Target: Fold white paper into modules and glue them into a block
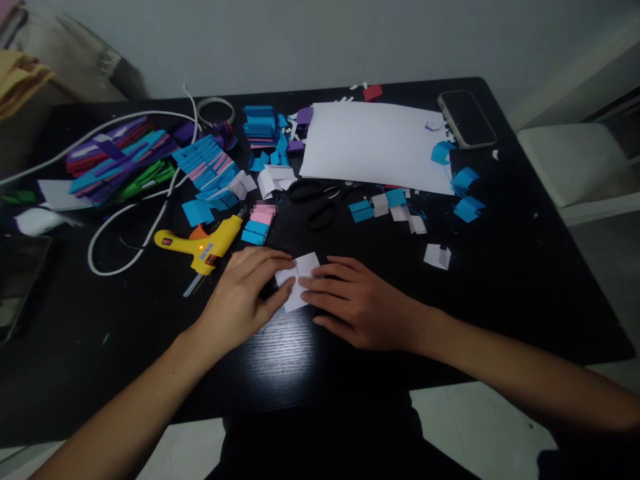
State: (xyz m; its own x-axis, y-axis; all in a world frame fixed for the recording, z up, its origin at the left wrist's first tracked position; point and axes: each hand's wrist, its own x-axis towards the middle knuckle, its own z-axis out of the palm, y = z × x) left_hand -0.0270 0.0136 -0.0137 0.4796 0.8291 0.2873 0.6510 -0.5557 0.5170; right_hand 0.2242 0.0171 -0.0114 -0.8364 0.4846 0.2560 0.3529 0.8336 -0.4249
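Observation:
A small folded sheet of white paper (291,299) lies on the dark table between my hands, with crease lines or flap edges meeting near its middle. My left hand (250,287) rests on its left side, the index finger and thumb apart and their tips touching the paper. From the right, my right hand (357,303) reaches over the sheet with its fingers stretched out and spread, the tips on the paper's right part. Both hands cover some of the sheet. Just beyond my left hand lie a yellow glue gun (220,240) and a pink and blue folded paper strip (256,231).
Black scissors (323,193) lie beyond the hands, near a large white sheet (370,143). Stacks of coloured folded paper (120,160) and a white cable (163,207) spread over the left. A phone (467,119) lies far right, above blue folded pieces (467,208) and a white one (437,257).

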